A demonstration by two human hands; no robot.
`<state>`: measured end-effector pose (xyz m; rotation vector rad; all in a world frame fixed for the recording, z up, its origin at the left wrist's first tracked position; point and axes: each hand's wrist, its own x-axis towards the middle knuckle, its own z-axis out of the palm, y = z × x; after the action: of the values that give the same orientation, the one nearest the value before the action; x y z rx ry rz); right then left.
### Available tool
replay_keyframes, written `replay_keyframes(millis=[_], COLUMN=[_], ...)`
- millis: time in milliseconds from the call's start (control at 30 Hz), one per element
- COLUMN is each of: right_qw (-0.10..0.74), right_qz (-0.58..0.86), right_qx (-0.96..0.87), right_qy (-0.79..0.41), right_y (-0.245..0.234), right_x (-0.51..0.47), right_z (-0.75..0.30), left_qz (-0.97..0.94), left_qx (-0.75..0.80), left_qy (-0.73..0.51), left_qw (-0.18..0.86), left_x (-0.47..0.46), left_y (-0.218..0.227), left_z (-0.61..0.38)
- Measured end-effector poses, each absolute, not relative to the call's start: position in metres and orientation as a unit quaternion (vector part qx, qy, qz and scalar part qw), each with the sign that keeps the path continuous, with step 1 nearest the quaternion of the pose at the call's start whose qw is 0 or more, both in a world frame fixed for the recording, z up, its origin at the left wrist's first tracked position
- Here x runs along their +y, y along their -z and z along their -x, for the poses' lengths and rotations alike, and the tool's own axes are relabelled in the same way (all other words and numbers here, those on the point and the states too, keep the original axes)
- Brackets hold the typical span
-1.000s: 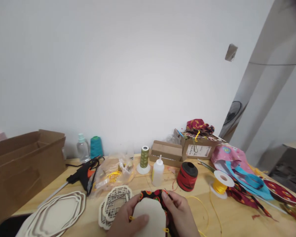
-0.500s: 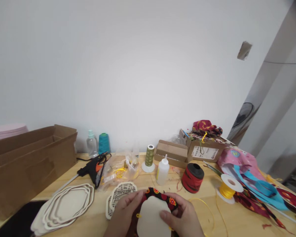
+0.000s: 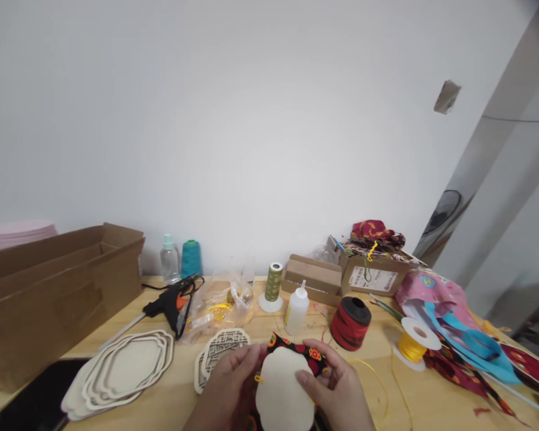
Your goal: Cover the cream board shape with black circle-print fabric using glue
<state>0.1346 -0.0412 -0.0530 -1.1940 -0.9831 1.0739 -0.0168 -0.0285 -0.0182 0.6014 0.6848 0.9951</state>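
Observation:
At the front of the table I hold a pale scalloped panel [image 3: 284,389] with dark flower-patterned fabric [image 3: 296,347] behind it, showing along its top and left edges. My left hand [image 3: 229,383] closes on the fabric at the panel's left side; its fingertips are partly hidden. A small yellow cord loop [image 3: 259,378] pokes out at that edge. My right hand [image 3: 335,383] pinches panel and fabric at the right, thumb flat on the panel's face. Lattice-cut wooden pieces [image 3: 224,344] lie just beyond my left hand.
Pale wooden frames [image 3: 130,368] are stacked at left, near a glue gun [image 3: 170,303] and a long cardboard box [image 3: 63,299]. Beyond my hands stand a white squeeze bottle [image 3: 297,308], a green thread cone [image 3: 273,282] and a red spool [image 3: 350,323]. A yellow cord spool [image 3: 413,345] is at right.
The fabric's upper edge now stands more flared out above the panel, showing a raised corner on the left. Both hands keep their hold, and the view has shifted slightly.

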Motion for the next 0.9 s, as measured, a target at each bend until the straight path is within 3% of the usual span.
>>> replay_keyframes(millis=[200, 433, 633, 900], right_qw=[0.584, 0.541, 0.524, 0.557], right_qz=[0.524, 0.5, 0.526, 0.518], right_qx=[-0.427, -0.503, -0.513, -0.493], right_qy=[-0.449, -0.452, -0.432, -0.422], right_y=[0.062, 0.072, 0.069, 0.067], right_x=[-0.04, -0.043, -0.048, -0.049], right_z=[-0.137, -0.138, -0.134, -0.132], left_qz=[-0.283, -0.308, -0.341, -0.309], left_qx=[0.308, 0.347, 0.366, 0.384], left_qy=[-0.472, -0.401, -0.439, -0.465], left_qw=[0.776, 0.79, 0.747, 0.736], left_x=[-0.029, -0.03, -0.028, -0.028], left_y=[0.024, 0.021, 0.028, 0.028], left_z=[0.012, 0.015, 0.02, 0.016])
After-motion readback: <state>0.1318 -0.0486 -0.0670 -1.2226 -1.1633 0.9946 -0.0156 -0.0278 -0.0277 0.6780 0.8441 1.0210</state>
